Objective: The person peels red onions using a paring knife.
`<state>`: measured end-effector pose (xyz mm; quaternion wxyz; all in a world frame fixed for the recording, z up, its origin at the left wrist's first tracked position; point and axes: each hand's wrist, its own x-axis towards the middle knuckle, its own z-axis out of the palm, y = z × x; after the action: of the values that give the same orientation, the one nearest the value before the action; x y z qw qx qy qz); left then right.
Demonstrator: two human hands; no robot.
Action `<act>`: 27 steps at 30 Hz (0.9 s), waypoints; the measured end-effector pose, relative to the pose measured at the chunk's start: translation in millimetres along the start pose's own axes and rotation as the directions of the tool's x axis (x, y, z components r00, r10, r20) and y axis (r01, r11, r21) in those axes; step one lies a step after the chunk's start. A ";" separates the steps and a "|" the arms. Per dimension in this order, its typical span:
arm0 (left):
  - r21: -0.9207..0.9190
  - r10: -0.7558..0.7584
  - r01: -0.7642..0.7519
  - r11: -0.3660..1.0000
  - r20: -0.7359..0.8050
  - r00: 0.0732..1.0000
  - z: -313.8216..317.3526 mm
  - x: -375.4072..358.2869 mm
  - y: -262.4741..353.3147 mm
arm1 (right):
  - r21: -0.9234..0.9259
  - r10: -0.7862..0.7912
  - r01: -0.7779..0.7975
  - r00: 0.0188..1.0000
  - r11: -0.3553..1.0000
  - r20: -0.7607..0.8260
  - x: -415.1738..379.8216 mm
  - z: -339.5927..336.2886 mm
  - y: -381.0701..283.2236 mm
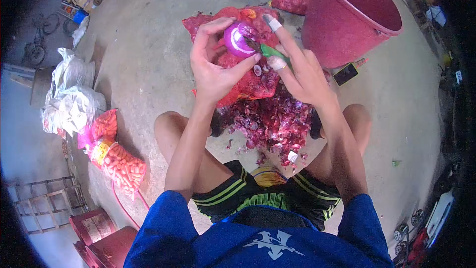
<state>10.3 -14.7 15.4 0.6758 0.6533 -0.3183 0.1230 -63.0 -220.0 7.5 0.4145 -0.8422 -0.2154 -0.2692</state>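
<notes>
A purple-red onion [237, 39] is held in my left hand [214, 62], its thumb and fingers curved round it. My right hand [300, 69] grips a green-handled knife [271, 52], whose dark blade meets the right side of the onion. White tape wraps some fingertips of the right hand, and its index finger is stretched out. Below and behind both hands lies a red mesh sack [255, 87] of onions. A heap of loose red onion skins [277, 124] covers the floor between my legs.
A large red tub [325, 32] stands at the upper right, with a phone [345, 74] on the floor below it. Another onion sack [291, 0] lies beyond. At left are white sacks [74, 106], a bag of carrots [121, 166] and red stools [94, 226].
</notes>
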 end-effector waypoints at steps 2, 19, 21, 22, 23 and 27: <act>0.086 0.059 -0.063 0.994 0.051 0.997 -1.1 1.0 0.0 | -0.048 0.041 -0.040 0.999 0.998 0.022 0.1 -1.6 -2.2; -0.281 -0.142 0.139 0.950 0.010 0.990 -0.7 -5.5 1.0 | -0.245 0.594 -0.555 0.794 0.795 0.126 -21.5 -21.1 49.0; -0.757 -0.514 0.428 0.493 0.143 0.846 2.7 -6.4 -0.1 | -0.358 0.618 -0.539 0.771 0.762 0.154 -27.3 -24.1 53.7; -0.737 -0.575 0.480 0.475 0.153 0.804 5.6 -7.1 -2.6 | -0.356 0.618 -0.540 0.771 0.762 0.153 -29.3 -25.5 56.5; -0.736 -0.575 0.483 0.475 0.156 0.803 7.0 -6.7 -1.1 | -0.367 0.618 -0.533 0.768 0.763 0.169 -30.9 -27.4 58.1; -0.693 -0.719 0.658 0.294 0.293 0.630 4.1 -6.1 -9.4 | -0.421 0.611 -0.484 0.751 0.767 0.250 -36.0 -38.7 57.5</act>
<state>10.1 -18.2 3.9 0.8765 0.3786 -0.0013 -0.2974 -67.4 -289.0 -29.0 0.2800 -0.9598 0.0184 -0.0006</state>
